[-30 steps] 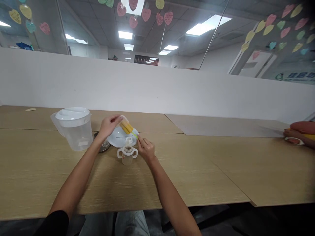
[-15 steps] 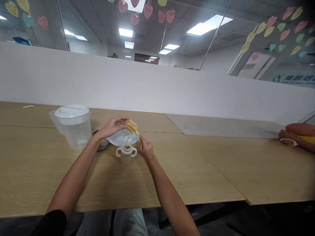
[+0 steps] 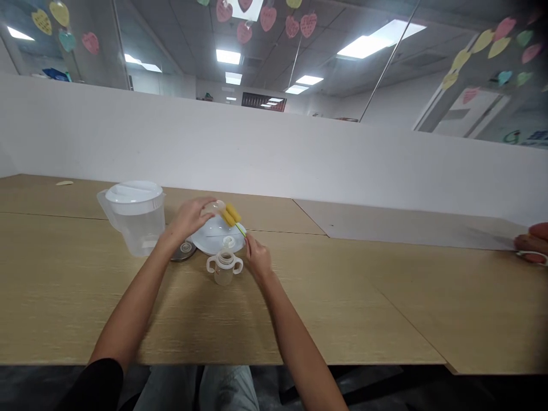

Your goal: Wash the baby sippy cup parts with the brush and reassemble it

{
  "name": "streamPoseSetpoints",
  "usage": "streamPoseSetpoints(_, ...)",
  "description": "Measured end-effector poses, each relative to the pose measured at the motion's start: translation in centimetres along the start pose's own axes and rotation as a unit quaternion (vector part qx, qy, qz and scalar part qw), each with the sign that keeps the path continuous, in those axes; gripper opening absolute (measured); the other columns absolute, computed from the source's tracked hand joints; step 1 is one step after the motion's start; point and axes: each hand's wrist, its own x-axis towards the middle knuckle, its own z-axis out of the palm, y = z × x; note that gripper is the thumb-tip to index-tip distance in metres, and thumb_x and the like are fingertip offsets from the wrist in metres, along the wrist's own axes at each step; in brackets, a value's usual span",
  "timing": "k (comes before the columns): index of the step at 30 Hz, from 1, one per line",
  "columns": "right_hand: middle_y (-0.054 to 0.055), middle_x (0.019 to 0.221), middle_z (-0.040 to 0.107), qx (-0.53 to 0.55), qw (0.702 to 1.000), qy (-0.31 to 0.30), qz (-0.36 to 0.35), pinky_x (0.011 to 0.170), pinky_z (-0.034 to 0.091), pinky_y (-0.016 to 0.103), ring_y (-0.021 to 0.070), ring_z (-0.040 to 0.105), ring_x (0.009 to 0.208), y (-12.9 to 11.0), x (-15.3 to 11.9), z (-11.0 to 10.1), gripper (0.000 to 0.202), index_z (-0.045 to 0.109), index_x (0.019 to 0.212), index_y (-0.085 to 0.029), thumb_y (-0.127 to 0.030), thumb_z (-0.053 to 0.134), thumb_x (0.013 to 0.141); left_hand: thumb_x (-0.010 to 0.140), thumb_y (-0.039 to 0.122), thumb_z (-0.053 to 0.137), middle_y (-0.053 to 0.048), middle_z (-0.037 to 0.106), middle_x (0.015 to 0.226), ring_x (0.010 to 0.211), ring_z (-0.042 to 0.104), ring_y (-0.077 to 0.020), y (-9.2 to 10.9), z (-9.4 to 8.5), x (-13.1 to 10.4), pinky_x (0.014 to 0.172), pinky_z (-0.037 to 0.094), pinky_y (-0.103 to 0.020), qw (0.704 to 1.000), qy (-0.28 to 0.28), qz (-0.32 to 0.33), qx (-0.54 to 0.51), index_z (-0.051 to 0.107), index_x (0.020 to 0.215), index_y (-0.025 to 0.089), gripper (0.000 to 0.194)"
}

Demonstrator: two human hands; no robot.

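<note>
My left hand point(image 3: 191, 218) grips a clear dome-shaped bottle cap point(image 3: 216, 206) over the white plate. Pinched in my right hand point(image 3: 258, 258) is the thin green handle of a yellow sponge brush point(image 3: 232, 213). The sponge head, split in two lobes, sits at the cap's right side, partly outside it; whether they touch is unclear. Below, a small baby bottle point(image 3: 224, 274) with two white side handles stands upright, its mouth uncovered. Just behind it a whitish ring-shaped piece point(image 3: 228, 242) lies at the near edge of the white plate point(image 3: 204, 242).
A clear pitcher point(image 3: 143, 231) with a white lid stands left of my left hand. Between it and the plate lies a dark round metallic object point(image 3: 183, 251). Another person's hand point(image 3: 531, 243) is at the far right edge. A white wall point(image 3: 257, 154) bounds the table behind.
The sponge head was inside the cap and now shows beside it, to the right. My left hand has drawn the cap slightly left relative to the sponge. The whole view has shifted a little.
</note>
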Motion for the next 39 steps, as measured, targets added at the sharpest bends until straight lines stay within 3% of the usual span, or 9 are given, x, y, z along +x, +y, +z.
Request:
streamPoseSetpoints(3, 0.008, 0.076, 0.069, -0.001, 0.999, -0.002, 0.048, 0.052, 0.037, 0.02, 0.0123, 0.061, 0.058, 0.4, -0.1, 0.4, 0.035, 0.062, 0.113, -0.014, -0.024, 0.032, 0.097, 0.086, 0.028, 0.052, -0.009, 0.06, 0.124, 0.112, 0.056, -0.0264, -1.6, -1.0, -0.2, 0.096, 0.043, -0.036, 0.985, -0.003, -0.073, 0.159, 0.053, 0.128, 0.018, 0.043)
streamPoseSetpoints(9, 0.008, 0.078, 0.07, 0.01, 0.998, -0.013, 0.068, 0.052, 0.034, 0.021, 0.013, 0.061, 0.06, 0.7, -0.2, 0.5, 0.035, 0.062, 0.11, -0.014, -0.026, 0.031, 0.097, 0.08, 0.017, 0.054, -0.013, 0.063, 0.117, 0.112, 0.057, -0.0271, -5.7, 0.5, -0.8, 0.092, 0.044, -0.033, 0.922, -0.202, -0.165, 0.285, 0.061, 0.116, 0.017, 0.037)
streamPoseSetpoints(14, 0.007, 0.076, 0.069, 0.001, 0.997, -0.025, 0.071, 0.051, 0.031, 0.021, 0.0124, 0.059, 0.057, 0.5, -0.2, 0.3, 0.034, 0.062, 0.109, -0.016, -0.027, 0.031, 0.098, 0.08, 0.008, 0.047, -0.017, 0.065, 0.108, 0.105, 0.06, -0.0255, -7.6, 3.6, -1.3, 0.086, 0.045, -0.031, 0.915, -0.216, -0.184, 0.285, 0.066, 0.106, 0.012, 0.032)
streamPoseSetpoints(19, 0.007, 0.073, 0.069, -0.006, 0.997, -0.028, 0.07, 0.05, 0.031, 0.021, 0.0128, 0.06, 0.057, 0.4, -0.2, 0.4, 0.035, 0.062, 0.109, -0.015, -0.028, 0.031, 0.098, 0.082, 0.008, 0.045, -0.015, 0.066, 0.105, 0.101, 0.061, -0.0236, -8.7, 4.7, -1.7, 0.083, 0.046, -0.029, 0.913, -0.223, -0.199, 0.277, 0.066, 0.104, 0.014, 0.031)
streamPoseSetpoints(23, 0.007, 0.073, 0.069, 0.002, 0.997, -0.024, 0.07, 0.051, 0.033, 0.021, 0.0131, 0.061, 0.058, 0.4, -0.1, 0.3, 0.034, 0.062, 0.108, -0.016, -0.027, 0.032, 0.098, 0.081, 0.009, 0.047, -0.018, 0.063, 0.108, 0.104, 0.06, -0.0275, -8.2, 4.5, -1.6, 0.084, 0.047, -0.034, 0.92, -0.197, -0.192, 0.279, 0.061, 0.114, 0.014, 0.036)
streamPoseSetpoints(27, 0.007, 0.077, 0.07, 0.005, 0.997, -0.032, 0.077, 0.052, 0.035, 0.021, 0.0139, 0.062, 0.061, 0.3, 0.0, 0.2, 0.033, 0.062, 0.109, -0.016, -0.027, 0.033, 0.098, 0.084, 0.007, 0.04, -0.017, 0.06, 0.119, 0.116, 0.053, -0.0266, -5.5, 5.0, -0.6, 0.097, 0.04, -0.039, 0.946, -0.155, -0.128, 0.253, 0.059, 0.119, 0.016, 0.041)
streamPoseSetpoints(32, 0.008, 0.081, 0.071, 0.004, 0.996, -0.042, 0.08, 0.053, 0.035, 0.021, 0.0146, 0.063, 0.063, 0.3, 0.0, 0.3, 0.034, 0.061, 0.113, -0.015, -0.026, 0.033, 0.097, 0.085, 0.018, 0.044, -0.005, 0.065, 0.117, 0.11, 0.057, -0.0178, -2.1, 8.6, 0.2, 0.1, 0.039, -0.028, 0.974, -0.226, 0.023, 0.006, 0.067, 0.108, 0.021, 0.033)
streamPoseSetpoints(35, 0.009, 0.084, 0.071, 0.01, 0.997, -0.036, 0.072, 0.054, 0.036, 0.021, 0.0139, 0.063, 0.064, 0.4, 0.1, 0.2, 0.035, 0.061, 0.113, -0.015, -0.025, 0.032, 0.098, 0.079, 0.02, 0.053, -0.004, 0.071, 0.103, 0.094, 0.064, -0.0176, -2.1, 10.6, 0.0, 0.087, 0.046, -0.025, 0.958, -0.275, 0.007, -0.077, 0.071, 0.098, 0.018, 0.026)
streamPoseSetpoints(39, 0.008, 0.083, 0.07, 0.012, 0.996, -0.035, 0.075, 0.054, 0.035, 0.02, 0.0132, 0.062, 0.064, 0.3, 0.1, 0.1, 0.036, 0.061, 0.112, -0.014, -0.026, 0.031, 0.098, 0.072, 0.016, 0.058, -0.005, 0.073, 0.091, 0.082, 0.067, -0.0169, -3.1, 10.8, 0.0, 0.076, 0.05, -0.023, 0.962, -0.249, -0.032, -0.109, 0.072, 0.092, 0.015, 0.024)
